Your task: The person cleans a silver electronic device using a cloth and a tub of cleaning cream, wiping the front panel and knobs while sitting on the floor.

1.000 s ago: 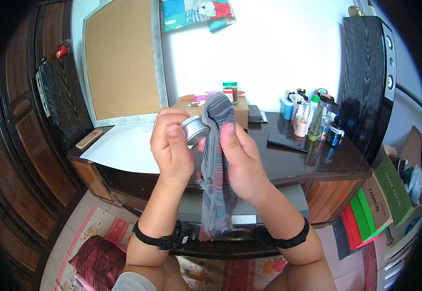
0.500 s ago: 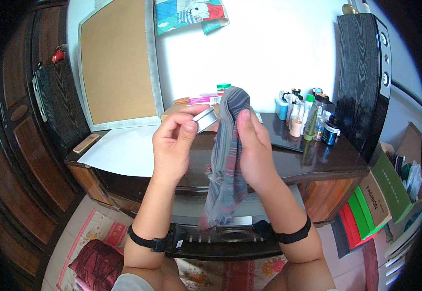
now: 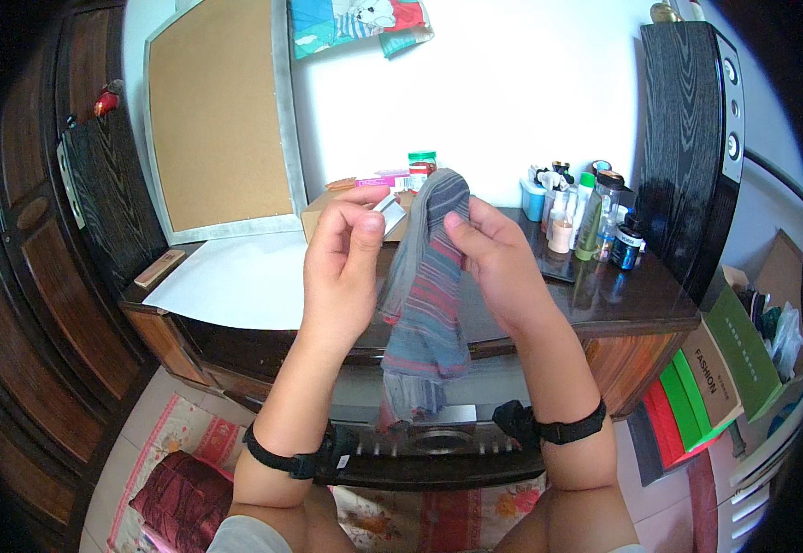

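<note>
My left hand (image 3: pixel 342 272) is closed, pinching a small round silver tin or lid (image 3: pixel 390 214) between thumb and fingers. The tin is tilted, and the fingers hide part of it. In my right hand (image 3: pixel 501 263) is a striped cloth (image 3: pixel 427 318) of grey, blue and red, gripped near its top. It hangs from the fingers, folded over at the upper end, and its lower end dangles over the dark drawer front. Cloth and tin are close together; whether they touch I cannot tell.
Behind the hands stands a dark glossy cabinet (image 3: pixel 604 300) with white paper (image 3: pixel 236 286) on its left. Several bottles (image 3: pixel 588 226) cluster at the right beside a tall black speaker (image 3: pixel 683 147). A cardboard box (image 3: pixel 320 214) and a green-lidded jar (image 3: pixel 422 164) sit at the back.
The tin has turned in my left hand, showing less of its round side. My right hand has shifted its hold, and the cloth has swung to show more red stripes.
</note>
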The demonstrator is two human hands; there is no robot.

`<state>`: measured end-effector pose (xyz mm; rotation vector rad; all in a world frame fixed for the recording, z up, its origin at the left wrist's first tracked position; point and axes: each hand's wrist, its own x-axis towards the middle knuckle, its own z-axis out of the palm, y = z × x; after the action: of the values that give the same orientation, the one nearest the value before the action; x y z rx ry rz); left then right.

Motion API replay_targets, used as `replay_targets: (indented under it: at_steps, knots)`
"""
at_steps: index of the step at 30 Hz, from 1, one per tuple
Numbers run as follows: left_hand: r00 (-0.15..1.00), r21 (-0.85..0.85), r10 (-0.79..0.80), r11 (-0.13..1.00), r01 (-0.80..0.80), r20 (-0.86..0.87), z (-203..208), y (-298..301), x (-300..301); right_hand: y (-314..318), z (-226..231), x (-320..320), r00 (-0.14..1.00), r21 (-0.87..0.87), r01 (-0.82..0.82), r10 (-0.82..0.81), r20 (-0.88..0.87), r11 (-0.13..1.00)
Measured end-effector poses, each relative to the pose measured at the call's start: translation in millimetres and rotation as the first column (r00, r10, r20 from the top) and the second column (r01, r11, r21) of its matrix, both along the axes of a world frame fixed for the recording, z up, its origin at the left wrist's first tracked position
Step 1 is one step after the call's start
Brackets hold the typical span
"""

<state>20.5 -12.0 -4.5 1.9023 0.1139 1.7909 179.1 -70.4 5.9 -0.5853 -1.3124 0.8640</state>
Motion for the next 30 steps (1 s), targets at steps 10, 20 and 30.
replay_targets:
  at_steps: [10, 20, 30]
  knots:
    - [0.911, -0.099, 0.410, 0.909, -0.404, 0.043, -2.2, -12.9, 5.5, 2.5, -15.6, -33.5, 0.949, 0.130, 0.125, -0.157, 0.272, 0.984]
    - [0.860, -0.104, 0.503, 0.863, -0.494, 0.086, 0.2, -6.6, -2.3, 1.9, -13.1, -31.2, 0.988, 0.138, -0.035, 0.014, 0.152, 0.990]
    - [0.947, -0.312, 0.294, 0.919, -0.242, 0.132, 7.2, -7.4, -10.9, 0.4, -4.5, 2.1, 0.918, -0.213, 0.119, -0.026, 0.396, 0.970]
